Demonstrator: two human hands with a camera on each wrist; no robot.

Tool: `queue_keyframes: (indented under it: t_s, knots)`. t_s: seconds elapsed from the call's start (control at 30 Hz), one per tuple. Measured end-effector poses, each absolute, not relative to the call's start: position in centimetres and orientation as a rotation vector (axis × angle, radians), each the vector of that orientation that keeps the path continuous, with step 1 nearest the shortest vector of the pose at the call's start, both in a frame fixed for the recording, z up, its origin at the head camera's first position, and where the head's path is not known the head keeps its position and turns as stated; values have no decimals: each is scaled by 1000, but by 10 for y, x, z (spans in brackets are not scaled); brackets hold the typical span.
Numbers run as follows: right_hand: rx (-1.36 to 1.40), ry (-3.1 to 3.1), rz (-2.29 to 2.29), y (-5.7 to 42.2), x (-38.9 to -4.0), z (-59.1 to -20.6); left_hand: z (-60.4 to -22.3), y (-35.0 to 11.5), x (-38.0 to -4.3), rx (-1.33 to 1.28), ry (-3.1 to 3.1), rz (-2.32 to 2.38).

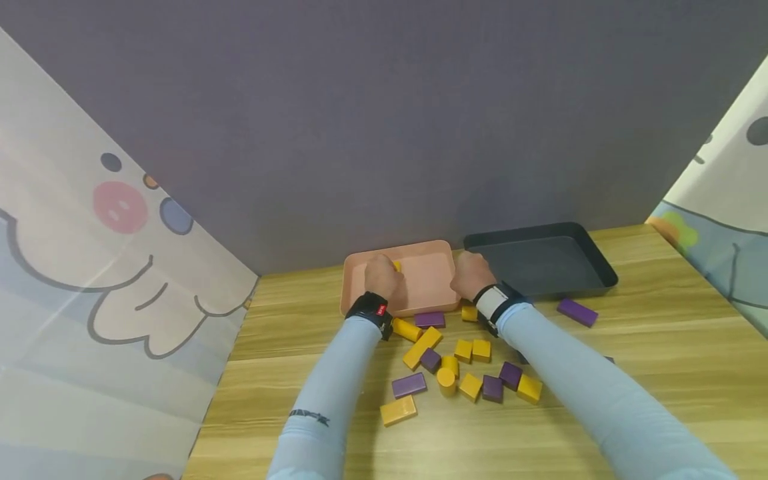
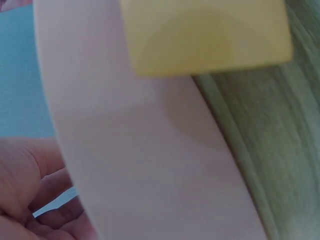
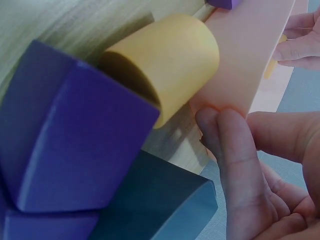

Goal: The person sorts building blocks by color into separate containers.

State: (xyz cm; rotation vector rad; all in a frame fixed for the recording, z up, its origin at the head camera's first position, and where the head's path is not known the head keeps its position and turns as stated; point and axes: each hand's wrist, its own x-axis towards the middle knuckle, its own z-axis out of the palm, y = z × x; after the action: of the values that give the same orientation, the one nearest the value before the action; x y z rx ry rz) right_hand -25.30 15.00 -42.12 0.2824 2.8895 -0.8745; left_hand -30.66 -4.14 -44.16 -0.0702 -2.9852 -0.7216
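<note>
Right wrist view: right fingers (image 3: 240, 155) pinch the tray (image 3: 240, 65), and tugging could jostle the yellow block (image 3: 175, 55) near them; left hand (image 1: 383, 277) half-hidden, its hold unclear.

"Reached forward with the left arm (image 1: 330, 393)?"

"Yes, and stretched out the right arm (image 1: 582, 377) too, slanting it inward from the right."

"Held the left grip (image 1: 382, 277) how?"

"Turned it back-side up and curled in the fingers (image 2: 52, 187)."

"And posed the right grip (image 1: 471, 273) likewise?"

"Yes, back-side up as well, but pinched with the thumb (image 3: 282, 131) against the fingertips (image 3: 231, 120). Held both apart, side by side."
</note>
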Motion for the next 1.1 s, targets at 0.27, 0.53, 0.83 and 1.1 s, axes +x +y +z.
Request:
queue_keyframes:
  t_s: [0.27, 0.53, 0.83, 1.1]
  knots:
    - [270, 2902, -869, 149, -254, -422, -439, -40, -302, -78, -3001, -635]
    - [260, 2898, -895, 150, -252, -422, -418, -47, -283, -286, -2902, -645]
    - [214, 2946, -887, 159, -260, -430, -395, -53, -215, -695, -2783, -612]
    - [194, 2952, -876, 157, -259, -429, -405, -53, -142, -927, -2781, -347]
